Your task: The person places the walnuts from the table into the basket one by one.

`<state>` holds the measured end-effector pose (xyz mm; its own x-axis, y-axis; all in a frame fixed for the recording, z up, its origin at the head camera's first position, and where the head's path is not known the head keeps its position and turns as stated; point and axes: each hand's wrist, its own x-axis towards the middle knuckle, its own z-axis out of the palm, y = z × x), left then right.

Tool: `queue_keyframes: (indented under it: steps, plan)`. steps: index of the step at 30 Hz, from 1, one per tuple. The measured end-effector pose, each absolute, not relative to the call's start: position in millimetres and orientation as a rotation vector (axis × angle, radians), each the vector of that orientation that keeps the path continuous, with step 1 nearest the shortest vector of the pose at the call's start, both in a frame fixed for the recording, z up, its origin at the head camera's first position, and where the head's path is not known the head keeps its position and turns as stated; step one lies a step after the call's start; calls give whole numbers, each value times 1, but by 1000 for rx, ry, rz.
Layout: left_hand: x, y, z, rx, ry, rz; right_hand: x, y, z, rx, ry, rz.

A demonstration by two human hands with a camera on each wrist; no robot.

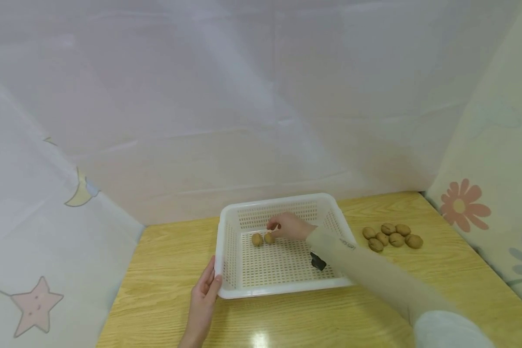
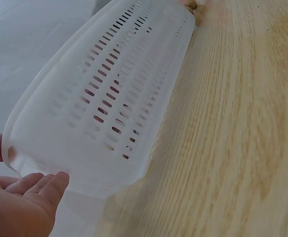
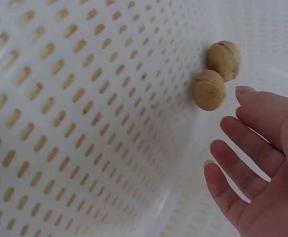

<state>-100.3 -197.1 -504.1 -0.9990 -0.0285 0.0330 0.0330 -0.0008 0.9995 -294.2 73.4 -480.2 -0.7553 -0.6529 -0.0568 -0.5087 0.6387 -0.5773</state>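
Observation:
A white plastic basket with slotted walls and floor sits on the wooden table. My left hand grips its left rim, with the thumb on the rim and the fingers at the outer wall; the left wrist view shows the fingertips against the plastic. Inside the basket, two walnuts lie side by side, a left walnut and a right walnut. Over the basket floor reaches my right hand. In the right wrist view its fingers are spread and loosely bent beside the walnuts, holding nothing.
To the right of the basket, several walnuts lie grouped on the table. A pale sheet hangs behind the table, and printed sheets stand at both sides. My right sleeve crosses the basket's right rim, with a black device below it.

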Motion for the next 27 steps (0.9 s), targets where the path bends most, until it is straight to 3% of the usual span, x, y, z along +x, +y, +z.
queue_keyframes:
  steps: [17,27]
  plan:
    - [-99,-196,-505,-22,-2178,-2178,-266,122,-417,-981,2538,-881]
    - [-100,-196,-504,-12,-2193,-2165,-248,171,-411,-960,2643,-1019]
